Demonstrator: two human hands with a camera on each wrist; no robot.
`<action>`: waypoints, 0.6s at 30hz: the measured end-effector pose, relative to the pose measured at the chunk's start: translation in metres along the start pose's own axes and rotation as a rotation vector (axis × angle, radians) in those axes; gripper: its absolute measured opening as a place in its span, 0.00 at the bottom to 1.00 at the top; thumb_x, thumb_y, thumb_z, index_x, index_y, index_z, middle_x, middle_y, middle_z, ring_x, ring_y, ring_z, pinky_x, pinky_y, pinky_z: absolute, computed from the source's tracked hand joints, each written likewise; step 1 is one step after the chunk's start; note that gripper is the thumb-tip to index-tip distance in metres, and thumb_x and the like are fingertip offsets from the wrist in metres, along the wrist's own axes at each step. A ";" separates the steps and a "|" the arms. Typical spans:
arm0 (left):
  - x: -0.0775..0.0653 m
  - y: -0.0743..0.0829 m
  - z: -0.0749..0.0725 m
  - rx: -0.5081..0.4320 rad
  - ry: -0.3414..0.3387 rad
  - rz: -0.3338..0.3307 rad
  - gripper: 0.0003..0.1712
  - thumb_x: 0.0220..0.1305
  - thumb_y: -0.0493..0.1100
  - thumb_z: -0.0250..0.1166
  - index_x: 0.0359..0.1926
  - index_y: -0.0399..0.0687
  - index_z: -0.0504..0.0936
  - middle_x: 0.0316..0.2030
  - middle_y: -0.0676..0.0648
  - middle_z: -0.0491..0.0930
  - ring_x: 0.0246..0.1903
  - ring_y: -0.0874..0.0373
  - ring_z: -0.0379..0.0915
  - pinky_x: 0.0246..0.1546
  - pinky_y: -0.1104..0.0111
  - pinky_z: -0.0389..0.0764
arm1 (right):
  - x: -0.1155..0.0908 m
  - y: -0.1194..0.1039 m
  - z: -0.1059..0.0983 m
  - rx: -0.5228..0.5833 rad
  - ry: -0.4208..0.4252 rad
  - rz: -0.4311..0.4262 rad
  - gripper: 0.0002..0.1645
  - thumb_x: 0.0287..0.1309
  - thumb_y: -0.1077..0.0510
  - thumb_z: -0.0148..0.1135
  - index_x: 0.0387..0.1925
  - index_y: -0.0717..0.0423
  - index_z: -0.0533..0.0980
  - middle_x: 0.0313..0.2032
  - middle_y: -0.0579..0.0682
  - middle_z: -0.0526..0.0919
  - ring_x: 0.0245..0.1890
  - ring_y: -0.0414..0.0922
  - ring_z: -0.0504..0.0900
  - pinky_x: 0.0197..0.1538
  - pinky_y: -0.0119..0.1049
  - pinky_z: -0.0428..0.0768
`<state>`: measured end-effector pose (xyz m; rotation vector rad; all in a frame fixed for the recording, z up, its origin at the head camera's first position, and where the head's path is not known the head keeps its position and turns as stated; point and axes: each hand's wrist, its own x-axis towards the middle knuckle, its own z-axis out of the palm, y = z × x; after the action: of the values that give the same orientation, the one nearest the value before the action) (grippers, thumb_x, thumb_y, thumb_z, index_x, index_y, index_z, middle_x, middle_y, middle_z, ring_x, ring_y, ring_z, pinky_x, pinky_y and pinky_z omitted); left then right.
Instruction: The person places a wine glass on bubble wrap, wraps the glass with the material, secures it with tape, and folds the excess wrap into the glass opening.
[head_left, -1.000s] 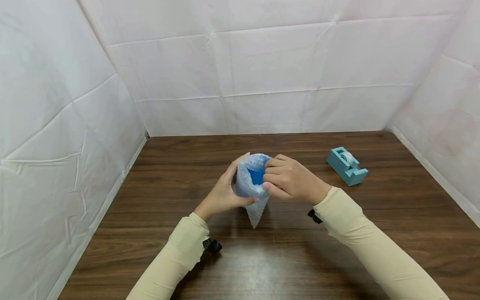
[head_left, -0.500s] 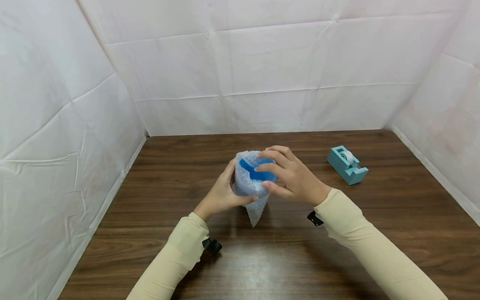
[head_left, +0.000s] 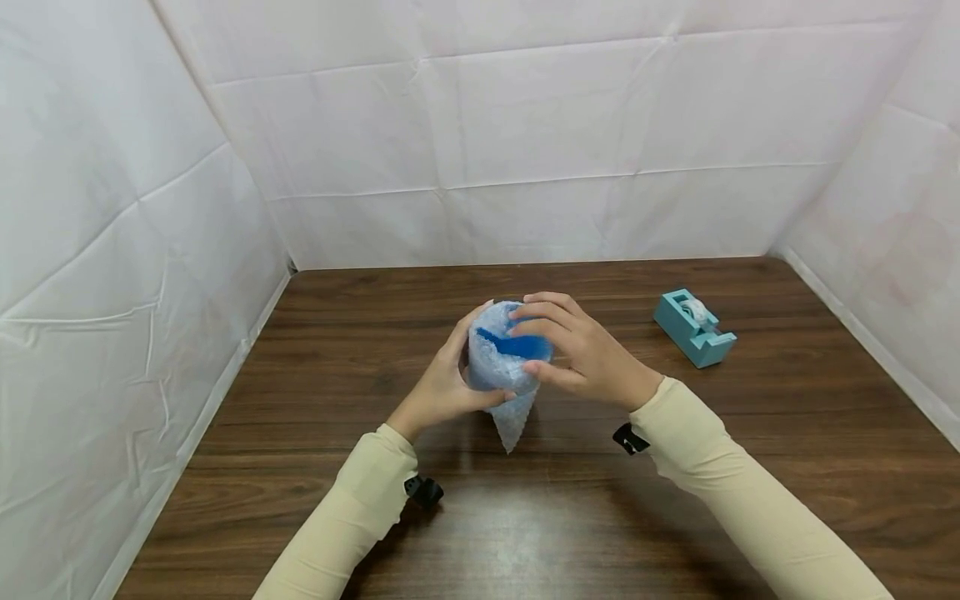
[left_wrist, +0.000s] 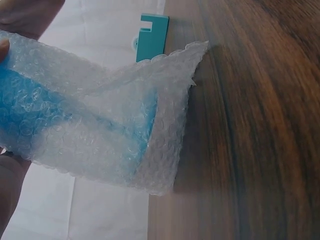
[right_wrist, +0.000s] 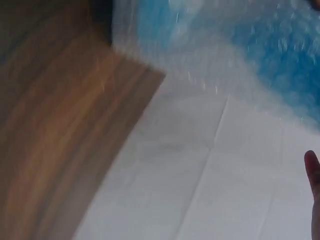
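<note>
A sheet of bubble wrap [head_left: 495, 362] is rolled into a tube around a blue hollow thing [head_left: 531, 347], whose inner wall shows at the top. My left hand [head_left: 438, 387] grips the tube from the left, thumb at the front. At the upper right rim, my right hand [head_left: 581, 346] has its fingers spread and loosely bent, fingertips over the opening and thumb by the near edge. In the left wrist view, the lower bubble wrap [left_wrist: 167, 120] extends past the blue part and ends in a pointed corner by the table. The kind of blue thing is blurred by the wrap.
A teal tape dispenser [head_left: 693, 329] with a roll of clear tape stands on the dark wooden table [head_left: 360, 325] at the right. White sheeting [head_left: 525, 133] hangs behind the table and along both sides.
My right hand has let go of the bubble wrap edge it pinched, and its fingers have spread over the opening. More blue shows inside. The left hand keeps its grip.
</note>
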<state>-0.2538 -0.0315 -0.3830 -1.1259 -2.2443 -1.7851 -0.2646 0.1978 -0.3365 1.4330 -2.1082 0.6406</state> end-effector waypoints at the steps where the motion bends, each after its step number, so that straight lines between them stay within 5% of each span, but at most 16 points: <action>1: 0.000 0.000 0.000 0.003 0.000 0.002 0.62 0.47 0.30 0.74 0.76 0.52 0.44 0.67 0.43 0.59 0.61 0.46 0.65 0.55 0.54 0.76 | 0.000 -0.001 0.000 0.057 0.000 0.038 0.33 0.69 0.35 0.44 0.56 0.57 0.72 0.61 0.55 0.71 0.65 0.53 0.65 0.66 0.45 0.68; 6: 0.001 0.001 -0.002 0.020 0.012 0.006 0.63 0.46 0.29 0.75 0.76 0.53 0.45 0.68 0.43 0.58 0.64 0.47 0.61 0.60 0.50 0.71 | -0.003 -0.003 0.002 0.306 -0.005 0.209 0.50 0.57 0.34 0.60 0.72 0.53 0.55 0.72 0.52 0.56 0.71 0.49 0.59 0.67 0.46 0.67; 11: 0.002 0.002 -0.002 0.007 0.017 0.007 0.65 0.43 0.27 0.75 0.75 0.50 0.44 0.68 0.43 0.55 0.66 0.47 0.57 0.63 0.47 0.66 | -0.006 -0.004 0.006 0.515 -0.036 0.329 0.66 0.47 0.49 0.76 0.76 0.44 0.41 0.75 0.47 0.50 0.74 0.47 0.54 0.69 0.35 0.63; 18: 0.002 0.000 -0.002 0.086 0.026 0.044 0.64 0.44 0.30 0.76 0.76 0.51 0.45 0.70 0.44 0.56 0.68 0.49 0.56 0.67 0.49 0.62 | -0.009 -0.004 0.013 0.533 -0.006 0.388 0.68 0.42 0.60 0.78 0.76 0.42 0.44 0.73 0.51 0.56 0.69 0.48 0.62 0.65 0.32 0.69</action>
<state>-0.2563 -0.0324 -0.3817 -1.1210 -2.2399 -1.6601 -0.2595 0.1946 -0.3520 1.2698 -2.3491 1.4361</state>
